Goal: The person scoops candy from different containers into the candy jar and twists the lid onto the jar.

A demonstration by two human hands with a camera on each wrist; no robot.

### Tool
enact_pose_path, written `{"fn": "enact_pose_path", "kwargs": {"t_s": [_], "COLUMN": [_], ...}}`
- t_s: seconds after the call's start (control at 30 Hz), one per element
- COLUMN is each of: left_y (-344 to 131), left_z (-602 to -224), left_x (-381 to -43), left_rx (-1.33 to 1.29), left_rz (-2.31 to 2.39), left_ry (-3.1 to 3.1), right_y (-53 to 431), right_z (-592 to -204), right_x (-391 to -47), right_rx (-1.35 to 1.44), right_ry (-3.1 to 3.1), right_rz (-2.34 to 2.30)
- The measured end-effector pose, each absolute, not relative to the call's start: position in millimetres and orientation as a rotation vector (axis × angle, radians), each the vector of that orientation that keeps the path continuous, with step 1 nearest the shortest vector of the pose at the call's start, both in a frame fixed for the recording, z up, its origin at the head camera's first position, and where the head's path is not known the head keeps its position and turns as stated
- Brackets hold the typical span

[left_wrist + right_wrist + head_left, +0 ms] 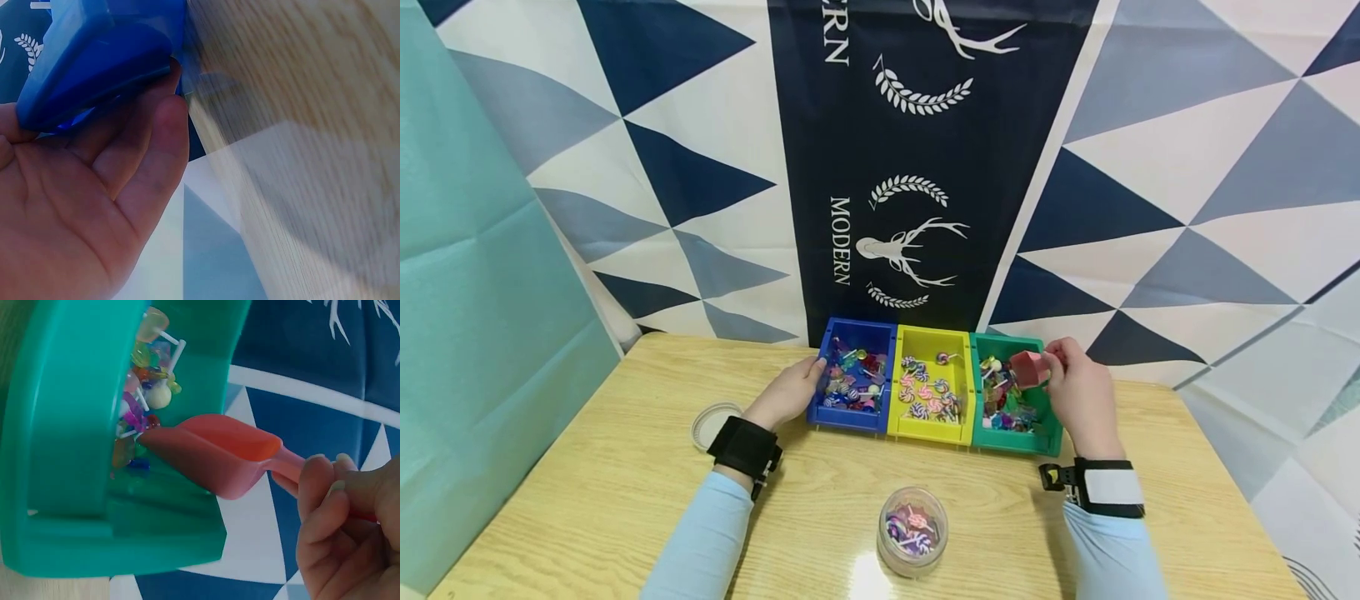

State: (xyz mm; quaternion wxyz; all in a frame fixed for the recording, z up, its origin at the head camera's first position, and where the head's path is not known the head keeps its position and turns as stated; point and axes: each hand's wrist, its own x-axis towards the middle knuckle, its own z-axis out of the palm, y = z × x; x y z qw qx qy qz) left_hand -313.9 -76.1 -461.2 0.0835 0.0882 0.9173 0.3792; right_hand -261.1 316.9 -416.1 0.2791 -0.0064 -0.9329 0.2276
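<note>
In the head view my left hand (787,392) grips the left side of a blue bin (852,427). The left wrist view has its thumb and fingers around the bin's overhanging rim (100,69). My right hand (1081,400) holds a small pink scoop (1028,369) by its handle, at the right of a green bin (1047,433). Seen from the right wrist, the scoop (219,456) looks empty, its tip lowered among mixed candy-like charms (147,381). Between these bins sits a yellow bin (932,432) with swirl lollipop charms (925,392).
A clear jar (912,533) with several lollipop charms stands at the front middle of the wooden table (1000,517). Its round lid (711,423) seems to lie by my left wrist. A patterned cloth (895,167) hangs right behind the bins.
</note>
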Motion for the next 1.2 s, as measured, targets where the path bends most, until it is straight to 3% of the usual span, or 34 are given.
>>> {"fn": "enact_pose_path", "kwargs": {"t_s": [0.57,1.2], "left_y": [-75.3,-73.9], "left_z": [-458.9,-459.1], "left_x": [-313.0,-313.0], "left_rx": [0.261,0.251], "left_rz": [1.143,1.097], "left_ry": [2.735,2.751], "right_y": [318.1,329.1], "right_z": [-422.4,-436.5], "right_x": [-268.4,-272.1], "right_rx": [-0.221,-0.433], "right_ry": [-2.573,-2.553], "right_rz": [0.75,1.261]}}
